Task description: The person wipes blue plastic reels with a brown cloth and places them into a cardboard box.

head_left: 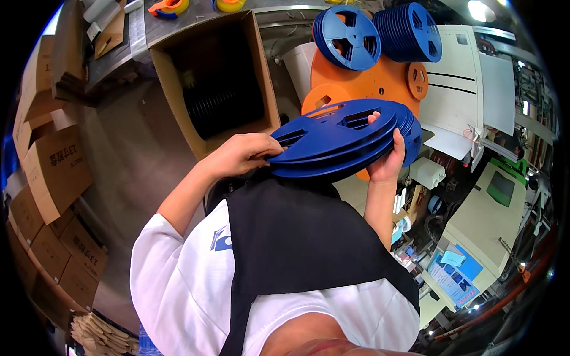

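Note:
Between my two hands I hold a small stack of blue plastic reels (320,139), tilted in front of my black apron. My left hand (246,155) grips the near left rim, its fingers closed at the edge. On the right side, my right hand (389,155) is wrapped round the rim, with fingertips showing through an opening in the top reel. Just behind this stack stand more blue reels (411,135), partly hidden by it. An open cardboard box (172,98) at the left holds black ridged reels (217,105).
An orange machine plate (380,83) carries two further groups of blue reels (347,37) at the back. A white cabinet (454,77) stands to the right. Closed cartons (56,172) are piled at far left. Tape dispensers (169,7) lie on the grey bench (196,15).

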`<action>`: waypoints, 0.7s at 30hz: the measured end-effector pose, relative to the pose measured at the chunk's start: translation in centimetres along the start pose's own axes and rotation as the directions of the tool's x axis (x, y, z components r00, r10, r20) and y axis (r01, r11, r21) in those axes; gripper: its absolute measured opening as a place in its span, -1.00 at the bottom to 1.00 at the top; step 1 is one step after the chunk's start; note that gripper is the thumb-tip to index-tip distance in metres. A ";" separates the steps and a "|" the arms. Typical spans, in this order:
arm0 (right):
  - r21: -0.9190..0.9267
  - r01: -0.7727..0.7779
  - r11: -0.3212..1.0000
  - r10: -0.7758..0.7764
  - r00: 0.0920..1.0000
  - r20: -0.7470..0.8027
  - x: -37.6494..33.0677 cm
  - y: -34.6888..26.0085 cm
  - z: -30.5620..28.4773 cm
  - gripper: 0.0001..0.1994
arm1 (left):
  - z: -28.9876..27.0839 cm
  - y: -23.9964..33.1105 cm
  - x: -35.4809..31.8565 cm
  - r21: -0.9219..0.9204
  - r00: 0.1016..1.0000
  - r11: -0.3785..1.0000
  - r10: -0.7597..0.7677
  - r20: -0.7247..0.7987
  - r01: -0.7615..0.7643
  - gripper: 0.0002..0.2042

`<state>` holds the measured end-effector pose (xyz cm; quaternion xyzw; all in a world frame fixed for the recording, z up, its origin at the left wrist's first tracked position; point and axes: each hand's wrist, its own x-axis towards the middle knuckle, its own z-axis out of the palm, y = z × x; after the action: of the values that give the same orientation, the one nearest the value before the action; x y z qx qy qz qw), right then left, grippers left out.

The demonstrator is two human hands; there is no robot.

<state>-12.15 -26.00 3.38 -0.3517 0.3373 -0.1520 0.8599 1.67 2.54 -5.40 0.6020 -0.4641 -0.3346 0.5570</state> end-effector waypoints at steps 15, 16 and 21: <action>0.140 -0.091 0.986 0.068 0.984 0.164 -0.4 0.2 -3.1 -0.65 | -5.0 -2.3 -7.3 -0.813 0.725 0.582 -0.575 -0.379 0.037 -0.67; 0.155 -0.094 0.983 0.068 0.984 0.165 -0.5 0.2 -3.6 -0.65 | -4.6 -3.0 -7.8 -0.830 0.699 0.556 -0.574 -0.428 -0.052 -0.65; 0.142 -0.158 0.977 0.144 0.984 0.106 -0.5 0.3 -4.2 -0.74 | -2.6 -4.0 -8.8 -0.835 0.667 0.535 -0.575 -0.474 -0.133 -0.54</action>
<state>-15.40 -27.67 1.20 -0.2662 0.3093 -0.0943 0.9081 1.76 11.48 -9.91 0.4105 0.0870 -0.3252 0.8475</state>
